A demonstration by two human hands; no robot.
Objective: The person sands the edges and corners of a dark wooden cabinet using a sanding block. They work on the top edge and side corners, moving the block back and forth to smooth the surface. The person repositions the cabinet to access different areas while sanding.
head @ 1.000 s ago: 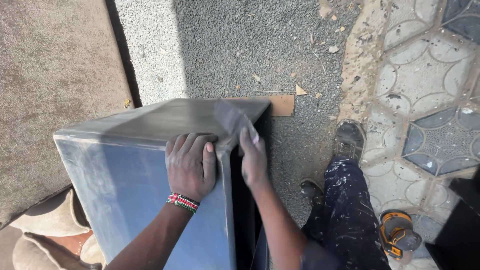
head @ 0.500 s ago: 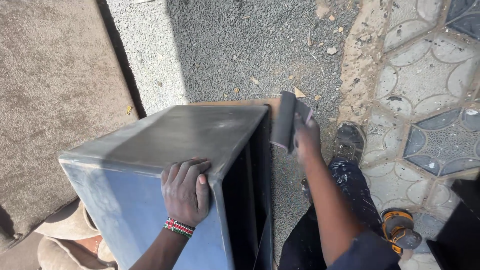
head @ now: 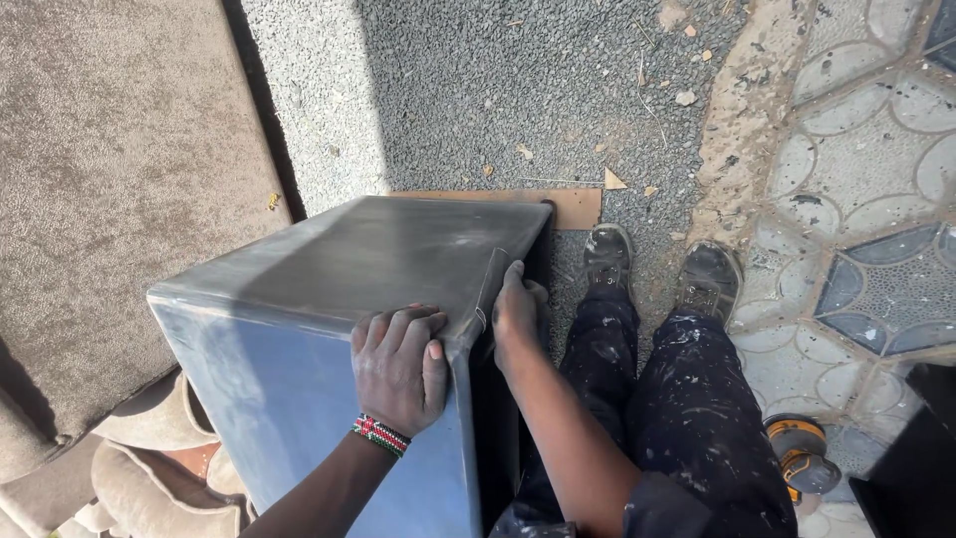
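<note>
A grey-blue box-shaped cabinet (head: 368, 249) stands on the ground in front of me, its open side turned toward my legs. My left hand (head: 398, 364), with a beaded band at the wrist, lies on the near top corner, fingers curled over the edge. My right hand (head: 518, 314) presses a grey sanding sheet (head: 490, 284) against the cabinet's right top edge, close beside the left hand.
My paint-spattered trousers (head: 687, 399) and dusty shoes (head: 609, 254) are right of the cabinet. A thin wooden board (head: 576, 207) lies under its far corner on gravel. An orange power tool (head: 797, 453) sits at lower right. A brown cushion (head: 100, 199) lies left.
My right hand has come back with the sanding sheet from the cabinet's far right corner to the near edge beside my left hand. The left hand stayed on the corner.
</note>
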